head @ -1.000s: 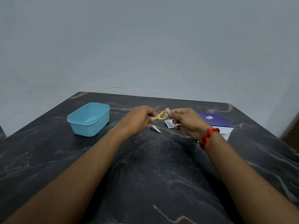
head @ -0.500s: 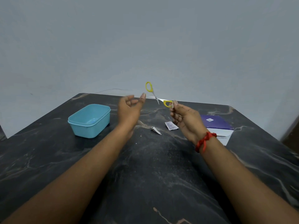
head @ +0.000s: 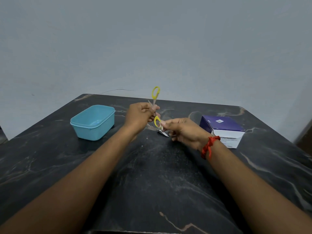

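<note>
Though just below scissors [head: 155, 120], nail clipper [head: 163, 133].

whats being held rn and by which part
Yellow-handled scissors: the left hand grips their middle, near the pivot; the right hand pinches the lower handle loop. The upper loop is free.

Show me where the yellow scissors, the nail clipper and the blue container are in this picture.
yellow scissors [head: 153, 94], head view, on the upper handle ring.
nail clipper [head: 163, 133], head view, on its metal body.
blue container [head: 94, 130], head view, on its front wall.
</note>
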